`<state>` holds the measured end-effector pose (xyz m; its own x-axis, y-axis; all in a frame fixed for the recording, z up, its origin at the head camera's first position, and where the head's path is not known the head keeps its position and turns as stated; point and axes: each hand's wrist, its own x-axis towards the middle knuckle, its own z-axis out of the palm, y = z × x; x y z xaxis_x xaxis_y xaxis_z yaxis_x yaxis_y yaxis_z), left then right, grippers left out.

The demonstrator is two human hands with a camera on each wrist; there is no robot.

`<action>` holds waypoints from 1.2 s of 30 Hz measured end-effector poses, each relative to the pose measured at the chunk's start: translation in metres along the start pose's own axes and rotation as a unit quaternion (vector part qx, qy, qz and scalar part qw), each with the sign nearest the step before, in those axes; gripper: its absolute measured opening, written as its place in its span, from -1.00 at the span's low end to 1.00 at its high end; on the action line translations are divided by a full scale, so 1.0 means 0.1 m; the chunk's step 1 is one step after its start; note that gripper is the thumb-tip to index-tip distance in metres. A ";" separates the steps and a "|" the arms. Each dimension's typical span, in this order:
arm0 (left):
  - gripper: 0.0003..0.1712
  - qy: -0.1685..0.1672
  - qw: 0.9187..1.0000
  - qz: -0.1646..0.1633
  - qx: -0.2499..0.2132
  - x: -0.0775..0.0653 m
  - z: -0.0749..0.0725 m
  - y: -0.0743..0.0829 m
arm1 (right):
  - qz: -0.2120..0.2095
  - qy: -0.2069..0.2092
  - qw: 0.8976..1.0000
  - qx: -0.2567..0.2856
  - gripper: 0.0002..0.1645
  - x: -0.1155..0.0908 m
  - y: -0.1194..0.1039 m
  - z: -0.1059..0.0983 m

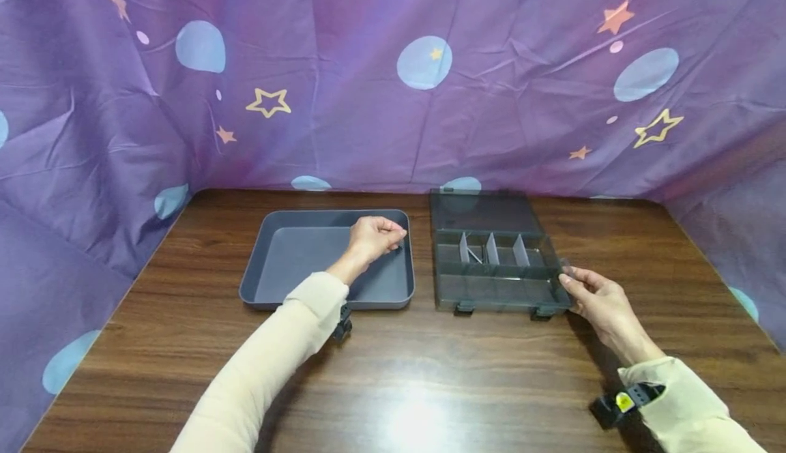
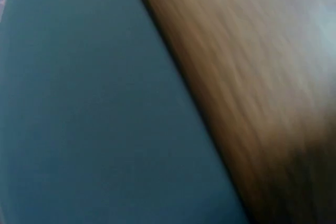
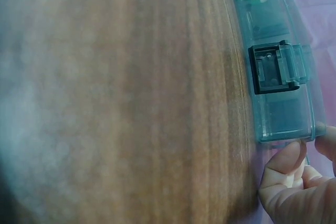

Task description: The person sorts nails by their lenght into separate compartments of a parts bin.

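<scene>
Compartment box (image 1: 497,293) open on worktop (image 1: 491,364); tray (image 1: 307,262) left of box. Left hand (image 1: 371,237) over tray: fingertips pinched, contents indiscernible. Right hand (image 1: 606,306): grip closed at box's right edge. Seemingly steadying; next move likely calls for a still box.

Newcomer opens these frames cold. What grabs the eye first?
Probably the star-printed purple fabric backdrop, hanging behind the brown wooden table. Next, right of centre, the translucent dark-grey plastic compartment box, lid open, with the right hand at its right front corner. Left of it, the left hand is over the right side of the grey rectangular tray.
</scene>
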<state>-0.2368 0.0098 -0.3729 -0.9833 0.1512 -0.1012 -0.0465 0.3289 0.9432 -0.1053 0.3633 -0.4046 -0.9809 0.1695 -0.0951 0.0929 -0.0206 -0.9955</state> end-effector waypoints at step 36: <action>-0.82 -0.004 0.985 0.045 0.167 0.12 -0.12 -0.22 | 0.017 0.014 1.000 -0.015 -0.79 -0.02 -0.01 0.05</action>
<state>-0.2497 -0.0067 -0.3909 -0.9795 0.1999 -0.0250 0.1027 0.6024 0.7916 -0.1044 0.3581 -0.4032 -0.9719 0.1974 -0.1286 0.1316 0.0023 -0.9913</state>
